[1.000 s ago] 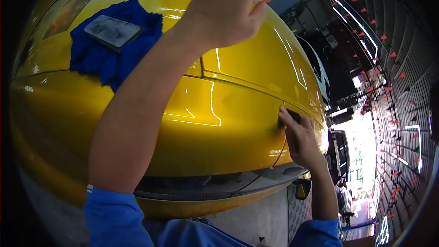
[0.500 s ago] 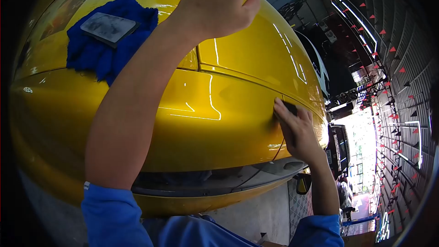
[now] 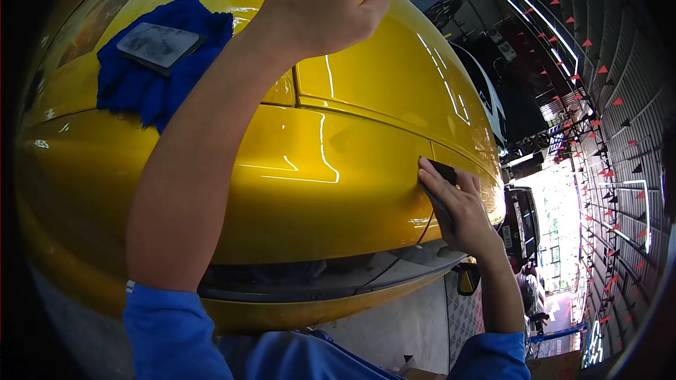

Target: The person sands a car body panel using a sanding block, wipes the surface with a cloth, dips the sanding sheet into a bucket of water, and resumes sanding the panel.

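My left hand (image 3: 334,10) is raised over the glossy yellow car body (image 3: 366,204) at the top of the view, its fingers pinched together. What is between them, if anything, I cannot make out. On the right, my right hand (image 3: 461,207) presses a flat black pad (image 3: 443,172) to the yellow panel beside a thin panel seam. The pad is partly hidden by the fingers. Left of my left forearm, a crumpled blue cloth (image 3: 130,88) lies on the car. A pale, grey-smeared rectangular block (image 3: 158,42) rests on that cloth.
A dark glossy strip (image 3: 282,281) runs along the body nearest me, above a concrete floor (image 3: 401,320). A yellow and black mirror (image 3: 468,279) is at the lower right. Other vehicles, red pennants and a bright doorway (image 3: 556,225) lie beyond.
The view has shifted slightly. My left hand has moved a little to the left and up, still pinched. My right hand has slid slightly down with the pad along the panel.
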The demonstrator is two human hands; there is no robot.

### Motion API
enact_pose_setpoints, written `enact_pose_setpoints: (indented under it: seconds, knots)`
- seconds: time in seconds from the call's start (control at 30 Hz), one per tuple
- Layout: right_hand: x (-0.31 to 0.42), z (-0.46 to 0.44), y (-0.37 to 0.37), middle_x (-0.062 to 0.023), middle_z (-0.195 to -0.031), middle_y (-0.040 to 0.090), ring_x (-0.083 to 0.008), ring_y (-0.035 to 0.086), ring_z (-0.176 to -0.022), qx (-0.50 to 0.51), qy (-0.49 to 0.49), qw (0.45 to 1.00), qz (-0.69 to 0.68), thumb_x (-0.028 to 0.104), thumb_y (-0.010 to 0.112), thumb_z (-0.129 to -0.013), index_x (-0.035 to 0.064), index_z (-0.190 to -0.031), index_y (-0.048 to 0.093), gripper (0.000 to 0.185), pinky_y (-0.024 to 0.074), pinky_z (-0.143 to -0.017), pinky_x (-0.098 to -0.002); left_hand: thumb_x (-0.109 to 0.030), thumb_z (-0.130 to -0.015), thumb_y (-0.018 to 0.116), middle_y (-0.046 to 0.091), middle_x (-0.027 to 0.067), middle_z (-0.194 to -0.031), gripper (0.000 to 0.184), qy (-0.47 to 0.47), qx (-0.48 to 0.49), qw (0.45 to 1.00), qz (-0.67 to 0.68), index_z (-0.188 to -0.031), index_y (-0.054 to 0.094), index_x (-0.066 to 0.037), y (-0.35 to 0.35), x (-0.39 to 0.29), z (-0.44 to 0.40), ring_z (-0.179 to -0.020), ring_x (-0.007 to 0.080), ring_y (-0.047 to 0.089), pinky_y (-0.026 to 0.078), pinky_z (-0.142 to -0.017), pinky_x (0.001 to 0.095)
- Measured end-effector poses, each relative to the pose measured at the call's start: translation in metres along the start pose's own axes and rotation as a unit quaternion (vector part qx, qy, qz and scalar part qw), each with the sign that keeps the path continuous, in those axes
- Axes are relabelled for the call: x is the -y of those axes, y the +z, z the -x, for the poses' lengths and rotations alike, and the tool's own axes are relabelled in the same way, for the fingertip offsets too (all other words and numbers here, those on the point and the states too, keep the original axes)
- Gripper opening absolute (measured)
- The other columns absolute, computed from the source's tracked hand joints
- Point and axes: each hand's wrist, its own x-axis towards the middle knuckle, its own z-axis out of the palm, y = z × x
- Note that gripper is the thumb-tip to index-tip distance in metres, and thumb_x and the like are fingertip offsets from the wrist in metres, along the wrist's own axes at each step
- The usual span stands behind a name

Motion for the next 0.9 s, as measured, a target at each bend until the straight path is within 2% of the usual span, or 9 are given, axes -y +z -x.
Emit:
enact_pose_setpoints:
  seconds: [0.13,0.2,0.33,0.43,0.63,0.83,0.9]
  knots:
    - [-0.012,0.005,0.001,-0.0038,-0.159,0.05,-0.0372,0.053,-0.119,0.0,0.003,1.0,-0.008,-0.003,0.07,-0.073,0.0121,-0.151,0.05,0.082,0.039,-0.106,-0.0466,-0.01,-0.09,0.064,0.071,0.0203,-0.095,0.016,0.02,-0.015,1.0,-0.003,-0.096,0.07,0.004,0.001,0.008,0.0,-0.091,0.0377,0.069,0.056,-0.084,0.041]
    - [0.0,-0.001,0.002,-0.0037,-0.158,0.051,-0.037,0.053,-0.117,-0.015,0.0,1.0,-0.007,-0.003,0.07,-0.073,0.0124,-0.151,0.051,0.081,0.039,-0.105,-0.0466,-0.01,-0.09,0.064,0.071,0.0205,-0.095,0.017,-0.004,-0.001,1.0,0.003,-0.096,0.07,0.004,0.001,0.003,0.002,-0.091,0.0375,0.069,0.056,-0.084,0.0411]
    - [-0.005,0.01,0.001,-0.0038,-0.159,0.051,-0.0377,0.053,-0.12,0.003,0.02,0.999,-0.03,-0.004,0.07,-0.071,0.0137,-0.152,0.05,0.085,0.0376,-0.107,-0.0466,-0.01,-0.09,0.063,0.071,0.0205,-0.095,0.016,-0.033,0.036,0.999,-0.007,-0.096,0.07,0.003,-0.007,-0.01,0.0,-0.092,0.0372,0.069,0.056,-0.084,0.0416]
    - [-0.003,0.002,0.0,-0.0041,-0.158,0.051,-0.0372,0.054,-0.122,-0.006,0.013,1.0,-0.01,-0.003,0.071,-0.07,0.0144,-0.152,0.05,0.087,0.037,-0.109,-0.0465,-0.011,-0.09,0.063,0.071,0.0202,-0.095,0.016,-0.004,0.019,1.0,-0.005,-0.095,0.07,0.003,0.0,0.004,0.001,-0.091,0.0369,0.069,0.056,-0.083,0.0419]
    - [-0.003,0.007,0.004,-0.0044,-0.158,0.051,-0.0366,0.054,-0.123,0.005,0.014,0.999,-0.031,-0.003,0.073,-0.069,0.0147,-0.152,0.049,0.089,0.0371,-0.109,-0.0474,-0.011,-0.09,0.064,0.071,0.02,-0.095,0.015,-0.01,0.014,1.0,-0.016,-0.095,0.071,0.002,0.0,0.004,0.002,-0.089,0.0371,0.069,0.056,-0.082,0.0419]
    - [0.0,0.003,0.004,-0.0048,-0.157,0.053,-0.0357,0.053,-0.12,-0.003,0.012,1.0,-0.028,-0.003,0.07,-0.073,0.0139,-0.152,0.049,0.083,0.0383,-0.108,-0.0479,-0.009,-0.089,0.066,0.071,0.0206,-0.094,0.015,-0.021,0.025,0.999,0.001,-0.096,0.071,0.002,-0.001,0.003,0.002,-0.09,0.0385,0.069,0.056,-0.082,0.0423]
    - [-0.006,-0.003,0.003,-0.005,-0.157,0.052,-0.036,0.053,-0.12,-0.003,0.006,1.0,-0.031,-0.003,0.069,-0.075,0.0134,-0.152,0.048,0.082,0.0382,-0.108,-0.048,-0.009,-0.091,0.065,0.071,0.0172,-0.093,0.015,-0.003,0.012,0.999,-0.031,-0.098,0.071,0.002,-0.009,-0.004,0.002,-0.087,0.032,0.069,0.056,-0.078,0.0389]
